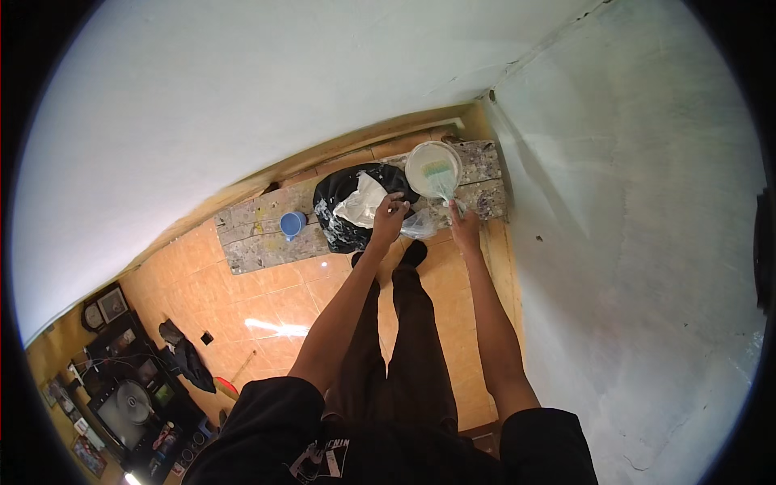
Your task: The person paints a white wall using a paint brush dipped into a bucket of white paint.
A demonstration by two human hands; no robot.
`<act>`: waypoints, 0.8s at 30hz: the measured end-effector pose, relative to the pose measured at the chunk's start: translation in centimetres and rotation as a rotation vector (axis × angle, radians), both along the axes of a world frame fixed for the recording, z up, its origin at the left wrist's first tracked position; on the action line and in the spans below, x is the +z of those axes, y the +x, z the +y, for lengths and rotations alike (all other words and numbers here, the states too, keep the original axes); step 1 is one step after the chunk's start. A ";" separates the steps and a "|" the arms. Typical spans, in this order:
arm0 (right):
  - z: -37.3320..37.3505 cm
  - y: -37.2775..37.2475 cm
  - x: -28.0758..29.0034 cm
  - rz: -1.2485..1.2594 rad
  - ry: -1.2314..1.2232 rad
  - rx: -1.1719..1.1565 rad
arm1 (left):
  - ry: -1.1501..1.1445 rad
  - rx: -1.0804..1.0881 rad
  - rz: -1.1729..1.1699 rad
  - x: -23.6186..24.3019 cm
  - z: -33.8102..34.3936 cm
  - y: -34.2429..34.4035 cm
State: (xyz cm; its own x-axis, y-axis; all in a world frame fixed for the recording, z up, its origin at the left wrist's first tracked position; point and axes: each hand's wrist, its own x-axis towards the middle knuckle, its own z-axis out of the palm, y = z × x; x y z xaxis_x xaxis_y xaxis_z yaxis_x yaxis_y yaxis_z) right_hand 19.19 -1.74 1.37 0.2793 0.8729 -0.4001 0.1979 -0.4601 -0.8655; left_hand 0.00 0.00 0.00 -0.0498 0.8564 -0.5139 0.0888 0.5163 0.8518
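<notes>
Bucket, round and whitish: sat on a beat-up, paint-spattered wooden bench. Had a pale green-and-white thing dangling into its mouth; honestly couldn't tell whether brush or plastic, too small. Right hand, on the near side of the bucket: was clamped around that thing's narrow end, fingers bunched together. Left hand, nearer and a bit left of the bucket: was curled at the fingers over the edge of a black bag. Couldn't tell if pinching anything. Just left of the bucket, same black bag: was smeared with white and held some white stuff. Between the hands, just nearer than the bucket: showed a crumpled clear bag. Well left of the bucket: saw a blue mug on the bench. Right of the bucket: ran into a scuffed, pale wall.
</notes>
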 end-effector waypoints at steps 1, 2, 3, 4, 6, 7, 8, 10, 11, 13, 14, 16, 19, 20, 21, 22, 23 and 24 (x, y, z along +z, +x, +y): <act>0.0 -0.6 -0.2 -0.018 0.028 0.017 | 0.009 -0.010 0.018 -0.2 -0.2 -0.9; 0.0 -1.3 -0.3 -0.035 0.057 0.034 | 0.018 -0.020 0.038 -0.3 -0.5 -1.9; 0.0 -1.6 -0.8 -0.039 0.069 0.021 | 0.030 -0.034 0.035 0.1 -0.6 -2.2; -0.8 -1.8 -1.3 0.006 0.073 -0.006 | -0.004 -0.046 0.024 0.7 -1.3 -2.2; -2.7 0.2 -3.1 0.014 0.083 -0.061 | -0.036 -0.113 0.004 2.4 -2.4 -0.6; -3.7 3.7 -4.8 -0.098 0.099 -0.121 | -0.013 -0.152 -0.055 3.4 -2.3 2.1; -4.2 6.0 -5.3 -0.186 0.114 -0.178 | 0.003 -0.216 -0.086 3.9 -2.3 3.6; -4.0 -1.4 -0.2 0.192 -0.013 -0.193 | -0.042 -0.270 0.020 3.5 -3.8 -2.3; -3.8 -3.2 3.3 0.484 -0.121 -0.205 | -0.031 -0.288 0.030 3.7 -4.2 -3.7; -4.8 -2.4 5.6 0.417 -0.129 -0.273 | 0.051 -0.346 -0.078 3.8 -4.7 -2.9; -5.5 -2.4 7.0 0.409 -0.092 -0.292 | 0.072 -0.379 -0.098 4.1 -5.0 -2.8; -6.9 -1.6 9.8 0.374 -0.011 -0.335 | 0.017 -0.428 -0.178 5.2 -5.3 -2.0; -9.0 -1.3 14.0 0.303 0.148 -0.380 | -0.056 -0.460 -0.193 7.4 -5.1 -1.4; -9.8 -1.0 15.5 0.296 0.191 -0.428 | -0.028 -0.504 -0.213 8.7 -4.9 -0.9; -11.4 -0.3 16.9 0.280 0.228 -0.485 | -0.050 -0.531 -0.199 11.2 -5.2 0.2; -12.3 -0.2 18.7 0.256 0.266 -0.520 | -0.061 -0.551 -0.172 13.4 -5.2 0.4; -13.2 0.0 20.5 0.260 0.271 -0.579 | 0.057 -0.573 -0.169 14.2 -5.1 0.8; -13.7 0.1 22.3 0.269 0.288 -0.631 | 0.188 -0.587 -0.167 14.6 -4.6 0.9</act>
